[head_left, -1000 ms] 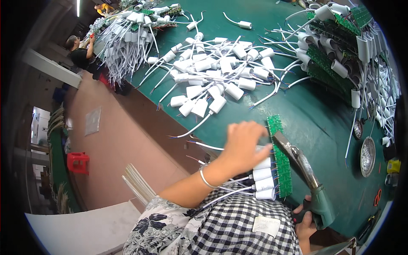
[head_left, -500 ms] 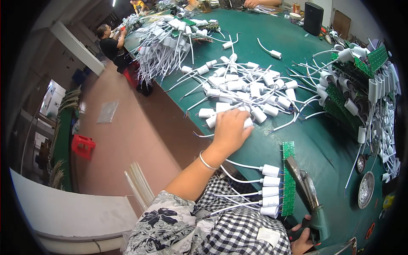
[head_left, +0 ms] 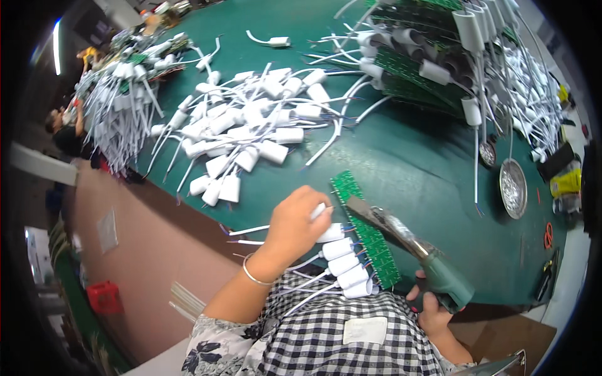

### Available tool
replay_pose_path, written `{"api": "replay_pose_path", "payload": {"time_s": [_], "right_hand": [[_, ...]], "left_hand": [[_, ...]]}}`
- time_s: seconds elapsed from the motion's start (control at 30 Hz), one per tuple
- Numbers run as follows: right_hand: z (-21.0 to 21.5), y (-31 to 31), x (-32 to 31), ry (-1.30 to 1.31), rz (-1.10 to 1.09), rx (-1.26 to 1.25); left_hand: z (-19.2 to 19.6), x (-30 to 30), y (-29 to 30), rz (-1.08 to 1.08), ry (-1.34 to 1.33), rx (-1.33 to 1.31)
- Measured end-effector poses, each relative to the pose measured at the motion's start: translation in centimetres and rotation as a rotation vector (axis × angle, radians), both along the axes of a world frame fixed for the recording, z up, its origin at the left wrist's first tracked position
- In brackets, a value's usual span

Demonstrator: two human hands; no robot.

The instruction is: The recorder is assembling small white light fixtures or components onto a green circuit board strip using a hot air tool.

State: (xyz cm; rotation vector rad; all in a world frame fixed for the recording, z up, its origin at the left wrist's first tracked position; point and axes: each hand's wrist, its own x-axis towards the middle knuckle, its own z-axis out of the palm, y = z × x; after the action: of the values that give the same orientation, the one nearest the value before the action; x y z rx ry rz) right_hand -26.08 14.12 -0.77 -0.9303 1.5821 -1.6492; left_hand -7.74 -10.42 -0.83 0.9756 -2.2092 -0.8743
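My left hand [head_left: 295, 222] is closed around a white lamp socket [head_left: 318, 212], which mostly hides in my fingers. Beside it, several white wired sockets [head_left: 338, 249] sit in a row along a narrow green circuit board [head_left: 370, 235], their thin coloured wires reaching the board's edge. Their white cables trail left across my checked apron. My right hand [head_left: 429, 308] grips the green handle of a soldering gun [head_left: 442, 276]. The gun's dark metal tip end lies over the upper part of the board. Fingers of the right hand are partly covered by the handle.
A loose heap of white wired sockets [head_left: 244, 119] covers the green table [head_left: 433, 169] ahead. Stacked boards with sockets [head_left: 414, 75] stand at the far right, another bundle [head_left: 125, 94] at the far left. A metal bowl [head_left: 513, 188] and orange-handled tool [head_left: 548, 235] lie right.
My left hand has come back from the heap to beside the board, now with a lamp socket in it. The right hand keeps hold of the soldering gun. The view has turned.
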Motion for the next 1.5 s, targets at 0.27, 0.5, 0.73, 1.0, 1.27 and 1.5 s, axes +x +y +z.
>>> {"api": "replay_pose_path", "payload": {"time_s": [0.27,0.5,0.73,1.0,1.27,1.5], "right_hand": [[0.6,-0.6,-0.3,0.010,0.068,-0.007],[2.0,-1.1,-0.3,-0.096,0.087,0.083],[1.0,-6.8,-0.3,-0.634,0.002,-0.124],[1.1,-8.6,-0.2,-0.639,-0.047,-0.105],[0.9,-8.5,-0.1,-0.645,-0.047,-0.122],[1.4,-7.0,-0.5,-0.649,-0.044,-0.121]], "left_hand": [[0.3,-1.1,-0.3,-0.060,-0.084,0.022],[0.4,-0.9,-0.6,-0.102,-0.178,-0.022],[0.2,-1.0,-0.4,-0.091,-0.115,-0.029],[0.4,-0.6,-0.3,-0.090,-0.088,0.012],[0.6,-0.2,-1.6,-0.213,-0.188,0.014],[0.5,-0.2,-1.5,-0.215,-0.058,0.064]]}}
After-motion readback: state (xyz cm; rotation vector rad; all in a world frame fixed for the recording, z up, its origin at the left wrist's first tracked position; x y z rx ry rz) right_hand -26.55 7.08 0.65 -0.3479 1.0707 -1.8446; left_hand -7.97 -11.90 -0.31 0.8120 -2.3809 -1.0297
